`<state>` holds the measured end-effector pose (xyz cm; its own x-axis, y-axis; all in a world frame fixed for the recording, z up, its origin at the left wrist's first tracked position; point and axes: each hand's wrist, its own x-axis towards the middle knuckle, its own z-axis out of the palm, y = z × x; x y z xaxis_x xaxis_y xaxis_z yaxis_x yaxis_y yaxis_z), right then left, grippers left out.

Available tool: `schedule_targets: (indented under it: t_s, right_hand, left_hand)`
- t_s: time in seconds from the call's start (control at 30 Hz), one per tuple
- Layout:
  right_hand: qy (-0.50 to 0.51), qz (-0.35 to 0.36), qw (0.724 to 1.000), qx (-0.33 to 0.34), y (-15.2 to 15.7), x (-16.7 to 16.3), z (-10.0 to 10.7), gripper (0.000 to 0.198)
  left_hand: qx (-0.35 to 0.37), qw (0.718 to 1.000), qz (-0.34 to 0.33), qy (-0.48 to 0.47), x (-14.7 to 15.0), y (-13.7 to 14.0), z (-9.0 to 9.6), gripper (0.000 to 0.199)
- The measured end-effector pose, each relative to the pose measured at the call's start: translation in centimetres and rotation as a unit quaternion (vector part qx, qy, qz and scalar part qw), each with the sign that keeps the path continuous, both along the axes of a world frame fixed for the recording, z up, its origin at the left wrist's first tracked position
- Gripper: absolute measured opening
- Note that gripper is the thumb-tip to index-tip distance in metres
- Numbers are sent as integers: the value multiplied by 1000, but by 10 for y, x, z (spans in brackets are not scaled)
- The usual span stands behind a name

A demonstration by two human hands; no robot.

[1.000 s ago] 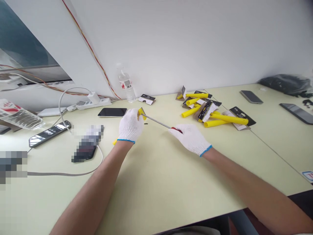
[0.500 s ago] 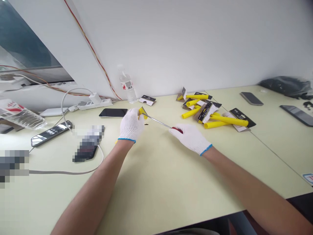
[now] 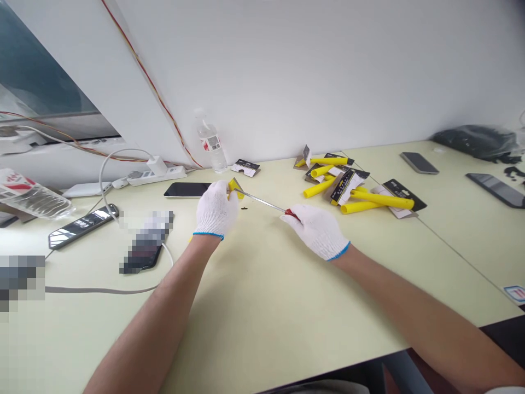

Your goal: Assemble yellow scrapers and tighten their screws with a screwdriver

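My left hand (image 3: 216, 210), in a white knit glove with a blue cuff, is closed round a yellow plastic tube-like handle (image 3: 235, 189). A bit of yellow also shows beside its wrist; the hand hides what lies between. A screwdriver with a red handle (image 3: 293, 214) and a long metal shaft (image 3: 262, 202) is gripped by my right hand (image 3: 316, 229), gloved the same way. The shaft points left, its tip at the yellow piece; whether it touches or enters it I cannot tell. A small dark piece (image 3: 244, 208) lies on the table under the shaft.
Several yellow tubes (image 3: 365, 207) with black-and-white cards (image 3: 348, 186) lie piled at the right back. A folded card (image 3: 246, 167), a water bottle (image 3: 211, 143) and a phone (image 3: 186, 190) are behind my left hand. More phones, cables and a power strip (image 3: 158, 175) occupy the left.
The view has shifted slightly, so everything sits a little further left. Both hands keep their holds, and the screwdriver still meets the yellow piece at nearly the same angle.
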<state>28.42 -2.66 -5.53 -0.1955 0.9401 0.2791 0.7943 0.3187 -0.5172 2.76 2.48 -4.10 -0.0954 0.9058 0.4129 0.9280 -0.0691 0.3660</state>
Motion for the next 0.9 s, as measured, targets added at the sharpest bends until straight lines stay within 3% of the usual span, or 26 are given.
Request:
schedule_targets:
  t_s: [0.2,0.53,0.9]
  right_hand:
    - [6,12,998,-54,5,7,5,50]
    - [87,40,986,-137,5,5,8,63]
    - [225,-17,898,-378,10,4,-2,53]
  left_hand:
    - [-13,1000,-6,11,3,1,-5,19]
    - [-15,1000,-4,24,7,-6,2,19]
    - [-23,998,-1,54,3,-5,-4,18]
